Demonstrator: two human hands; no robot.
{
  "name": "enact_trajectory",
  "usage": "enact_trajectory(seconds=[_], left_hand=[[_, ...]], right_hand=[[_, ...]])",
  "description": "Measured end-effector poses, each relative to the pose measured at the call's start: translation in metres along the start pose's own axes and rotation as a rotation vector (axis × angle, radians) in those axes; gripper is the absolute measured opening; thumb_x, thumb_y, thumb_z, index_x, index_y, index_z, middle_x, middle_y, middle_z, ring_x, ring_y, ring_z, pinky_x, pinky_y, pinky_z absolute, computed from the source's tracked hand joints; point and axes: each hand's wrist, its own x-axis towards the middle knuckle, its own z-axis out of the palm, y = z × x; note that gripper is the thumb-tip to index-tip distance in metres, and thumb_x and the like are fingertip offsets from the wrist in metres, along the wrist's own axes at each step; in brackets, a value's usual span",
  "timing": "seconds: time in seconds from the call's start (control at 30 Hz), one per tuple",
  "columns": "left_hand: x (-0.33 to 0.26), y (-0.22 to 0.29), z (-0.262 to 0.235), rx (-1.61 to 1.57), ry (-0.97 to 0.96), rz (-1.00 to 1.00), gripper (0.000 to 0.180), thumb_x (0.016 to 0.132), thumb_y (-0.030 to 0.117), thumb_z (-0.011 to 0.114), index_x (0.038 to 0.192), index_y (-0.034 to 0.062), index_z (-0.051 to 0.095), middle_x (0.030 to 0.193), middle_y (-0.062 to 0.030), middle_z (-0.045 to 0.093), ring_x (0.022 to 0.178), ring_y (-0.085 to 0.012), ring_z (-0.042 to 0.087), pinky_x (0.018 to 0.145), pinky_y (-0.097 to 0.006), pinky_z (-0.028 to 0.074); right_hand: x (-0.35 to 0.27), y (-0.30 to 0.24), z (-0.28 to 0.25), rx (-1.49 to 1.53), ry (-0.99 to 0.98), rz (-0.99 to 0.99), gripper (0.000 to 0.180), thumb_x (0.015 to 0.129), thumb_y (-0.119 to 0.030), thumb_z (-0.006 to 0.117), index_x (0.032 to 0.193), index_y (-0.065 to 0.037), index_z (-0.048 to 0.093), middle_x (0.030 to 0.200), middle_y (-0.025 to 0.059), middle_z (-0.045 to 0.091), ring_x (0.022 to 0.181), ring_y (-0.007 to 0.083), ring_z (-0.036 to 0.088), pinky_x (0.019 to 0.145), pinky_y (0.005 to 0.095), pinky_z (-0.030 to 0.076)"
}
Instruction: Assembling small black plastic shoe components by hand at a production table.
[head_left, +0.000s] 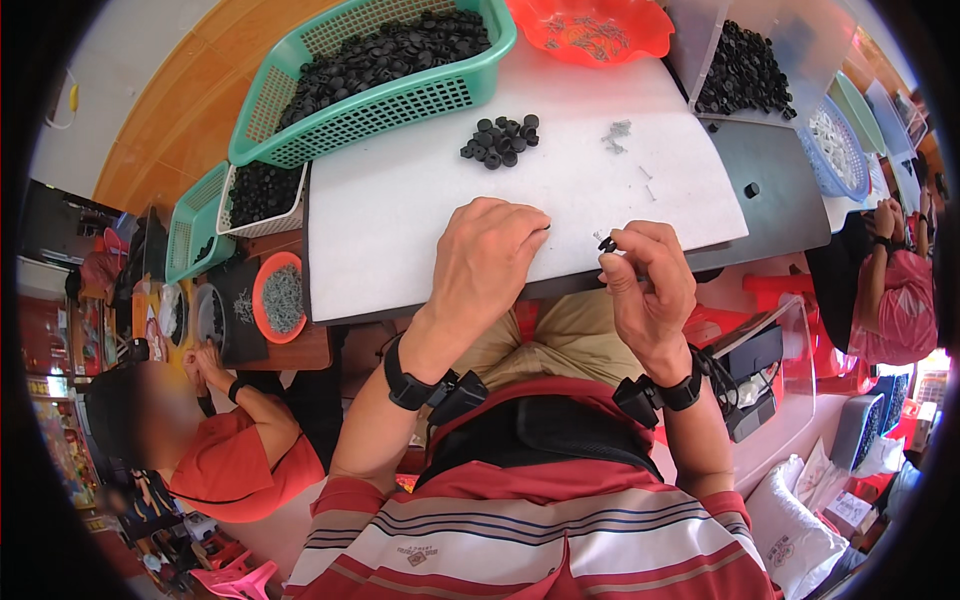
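Fingertips of the right hand (648,285) pinch a small black ring (608,243) above the white mat's (400,220) near edge, while the left hand (490,258) rests curled, fingers down, on the mat beside it.

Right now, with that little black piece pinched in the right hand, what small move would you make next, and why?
Probably push the small metal pin further into the black piece: the right hand pinches both together, the pin sticking out. The left hand rests closed on the white table.
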Motion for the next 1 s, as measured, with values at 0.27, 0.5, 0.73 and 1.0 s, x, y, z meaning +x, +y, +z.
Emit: enact_trajectory(seconds=[0.27, 0.5, 0.73, 1.0], left_hand=[[0.004, 0.004, -0.007, -0.093, -0.118, -0.087, 0.015, 0.082, 0.009, 0.078, 0.096, 0.0047, 0.076, 0.102, -0.0084, 0.076, 0.098, -0.0282, 0.069, 0.090, -0.038, 0.050], [0.004, 0.001, -0.007, -0.085, -0.124, -0.024, 0.016, 0.082, 0.007, 0.078, 0.097, 0.0039, 0.076, 0.103, -0.0086, 0.076, 0.096, -0.0269, 0.069, 0.089, -0.036, 0.051], [0.004, 0.008, -0.011, -0.576, -0.114, -0.275, 0.021, 0.083, -0.002, 0.078, 0.104, -0.0001, 0.076, 0.101, -0.0067, 0.073, 0.087, -0.0115, 0.065, 0.078, -0.026, 0.053], [0.000, 0.002, -0.011, -0.868, -0.188, -0.427, 0.021, 0.088, -0.005, 0.076, 0.108, 0.0000, 0.077, 0.110, -0.0051, 0.071, 0.087, -0.0077, 0.063, 0.076, -0.021, 0.051]], right_hand=[[-0.003, 0.002, 0.001, 0.018, 0.014, 0.021, 0.025, 0.088, 0.000, 0.077, 0.111, 0.000, 0.067, 0.101, 0.0129, 0.065, 0.067, 0.0130, 0.058, 0.058, 0.0253, 0.049], [-0.004, 0.002, 0.000, 0.035, 0.019, 0.043, 0.024, 0.089, -0.001, 0.077, 0.111, 0.000, 0.067, 0.101, 0.0122, 0.066, 0.068, 0.0137, 0.058, 0.059, 0.0258, 0.049], [-0.004, 0.003, 0.000, 0.049, 0.022, 0.057, 0.024, 0.089, -0.001, 0.077, 0.111, -0.001, 0.068, 0.100, 0.0117, 0.066, 0.067, 0.0132, 0.058, 0.059, 0.0254, 0.048], [-0.002, 0.002, 0.003, 0.084, 0.019, 0.061, 0.024, 0.088, 0.000, 0.077, 0.110, -0.001, 0.068, 0.100, 0.0111, 0.065, 0.066, 0.0120, 0.056, 0.057, 0.0250, 0.047]])
